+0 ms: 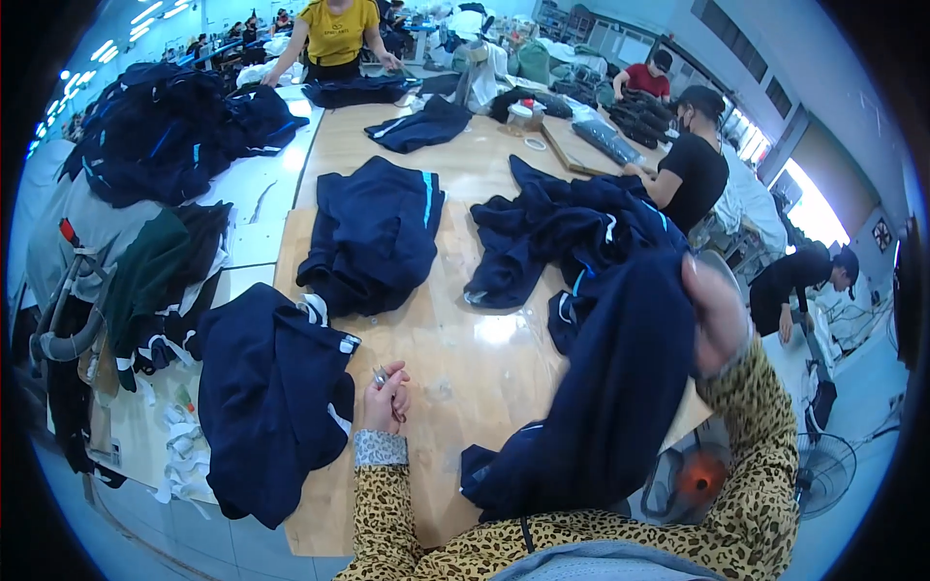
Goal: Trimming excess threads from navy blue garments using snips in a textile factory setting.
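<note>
My right hand [721, 315], raised at the right, grips the upper end of a dark navy garment [605, 397]. The cloth hangs from it in a long fold, and its lower end lies at the table's near edge, against my front. Over the bare wood, my left hand [386, 401] has its fingers curled around a small silvery metal thing [379, 376], too small to name. Left of that hand lies another navy garment [276, 397] with white tape at its edge. A navy garment with a light-blue stripe [373, 232] is spread farther back.
A rumpled heap of navy garments [572, 218] lies beyond my right hand. A large navy pile [155, 131] stands on the white table at far left. A co-worker in yellow [339, 39] is across the table; a co-worker in black [693, 165] is at right. A fan [823, 474] stands below.
</note>
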Available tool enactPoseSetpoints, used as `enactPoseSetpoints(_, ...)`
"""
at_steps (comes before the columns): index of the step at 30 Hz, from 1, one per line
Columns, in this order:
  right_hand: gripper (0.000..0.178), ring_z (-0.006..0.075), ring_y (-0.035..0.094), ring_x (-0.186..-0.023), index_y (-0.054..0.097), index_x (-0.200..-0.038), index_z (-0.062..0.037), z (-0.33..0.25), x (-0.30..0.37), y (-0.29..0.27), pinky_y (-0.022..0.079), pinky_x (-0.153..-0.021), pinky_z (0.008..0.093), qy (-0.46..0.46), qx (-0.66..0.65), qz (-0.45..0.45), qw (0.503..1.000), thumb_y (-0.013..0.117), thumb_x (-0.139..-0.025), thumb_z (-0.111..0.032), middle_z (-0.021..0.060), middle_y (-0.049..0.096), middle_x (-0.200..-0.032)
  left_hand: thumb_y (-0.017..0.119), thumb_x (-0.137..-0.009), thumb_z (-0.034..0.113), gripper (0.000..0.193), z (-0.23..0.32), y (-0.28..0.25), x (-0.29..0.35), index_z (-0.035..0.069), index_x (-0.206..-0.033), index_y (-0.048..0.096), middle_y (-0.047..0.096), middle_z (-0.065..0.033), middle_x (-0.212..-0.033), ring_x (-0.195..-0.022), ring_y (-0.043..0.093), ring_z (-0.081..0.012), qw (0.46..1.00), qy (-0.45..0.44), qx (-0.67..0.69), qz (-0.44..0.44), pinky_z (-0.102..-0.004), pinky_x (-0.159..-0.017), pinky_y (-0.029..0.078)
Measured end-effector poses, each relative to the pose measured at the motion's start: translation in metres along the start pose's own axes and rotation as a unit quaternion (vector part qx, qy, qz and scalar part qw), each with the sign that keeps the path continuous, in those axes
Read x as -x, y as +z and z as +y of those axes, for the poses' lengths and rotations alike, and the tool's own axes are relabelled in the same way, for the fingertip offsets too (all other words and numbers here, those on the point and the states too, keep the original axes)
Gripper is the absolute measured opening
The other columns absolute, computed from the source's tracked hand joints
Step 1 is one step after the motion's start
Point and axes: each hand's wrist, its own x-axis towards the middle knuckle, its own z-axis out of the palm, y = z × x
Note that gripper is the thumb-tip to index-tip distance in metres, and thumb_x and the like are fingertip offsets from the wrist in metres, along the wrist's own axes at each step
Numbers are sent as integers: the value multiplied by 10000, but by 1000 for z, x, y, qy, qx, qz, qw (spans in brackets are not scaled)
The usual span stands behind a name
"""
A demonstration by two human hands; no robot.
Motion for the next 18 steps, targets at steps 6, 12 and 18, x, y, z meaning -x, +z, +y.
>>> enactPoseSetpoints(6, 266, 209, 614, -918, 522, -1124, -15, -75, -147, 27, 495, -847, 338, -243, 145, -120, 952, 524, -859, -39, 88, 621, -1006, 556, -867, 84, 246, -2, -7, -8, 13, -1101, 523, 584, -35, -838, -420, 354, -45, 999, -1, 29, -20, -204, -363, 277)
enactPoseSetpoints(12, 156, 246, 620, -773, 527, -965, 18, -108, -204, 148, 511, -741, 371, -438, -35, -62, 896, 519, -812, 50, 127, 612, -871, 574, -859, 88, 207, 5, -10, -7, 36, -1059, 563, 595, -45, -831, -422, 358, -56, 1000, -6, 21, 10, -209, -374, 275)
enactPoseSetpoints(18, 217, 243, 599, -958, 547, -1036, -28, -95, -209, 102, 469, -896, 374, -425, -28, -249, 870, 524, -832, 43, 108, 613, -1011, 547, -885, 103, 160, 0, 5, -7, 39, -1029, 580, 563, -18, -799, -427, 382, -55, 999, 32, -31, 20, -203, -365, 290)
